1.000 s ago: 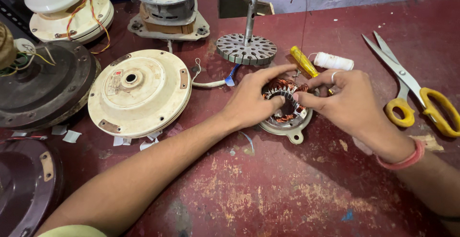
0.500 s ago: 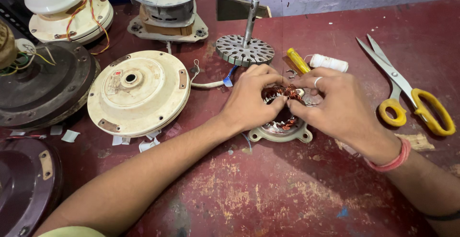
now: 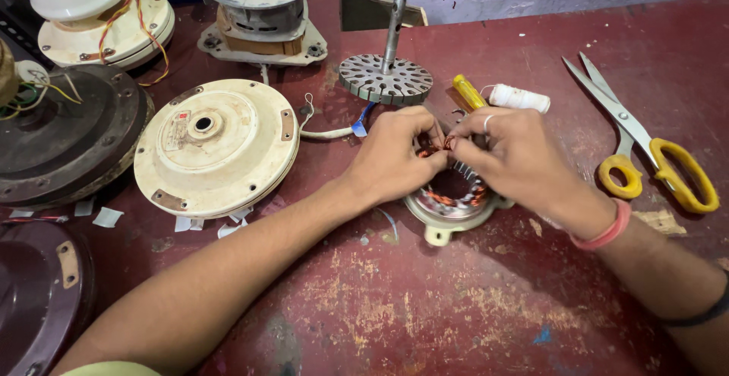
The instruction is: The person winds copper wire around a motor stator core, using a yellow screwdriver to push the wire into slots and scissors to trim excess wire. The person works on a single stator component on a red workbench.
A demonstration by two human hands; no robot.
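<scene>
Both hands have closed in tighter over the stator (image 3: pixel 453 197) vs 1 s ago, thumbs and forefingers now meeting at its far rim. Left-hand fingers (image 3: pixel 427 127) are narrow, pinching a bit of copper winding; right-hand fingers (image 3: pixel 465 127), ring on one, pinch the same spot from the other side. Left hand (image 3: pixel 391 156) & right hand (image 3: pixel 524 156) both rest weight on the stator, which sits flat on the worktop (image 3: pixel 425 308).

To do this well, judging by the grip: keep the pinch small, pull the thin wire w/o kinking it, keep the housing from sliding.

Stator: pale cast housing w/ lugs, steel teeth, glossy copper coils. Just behind it: slotted grey rotor disc on a shaft (image 3: pixel 386 76), yellow-handled tool (image 3: pixel 468 91), white thread spool (image 3: pixel 519 98). Right of stator: yellow-handled scissors (image 3: pixel 645 148). Left of stator: cream round fan-motor cover (image 3: pixel 216 144). Worktop is worn red paint, scratched.
</scene>
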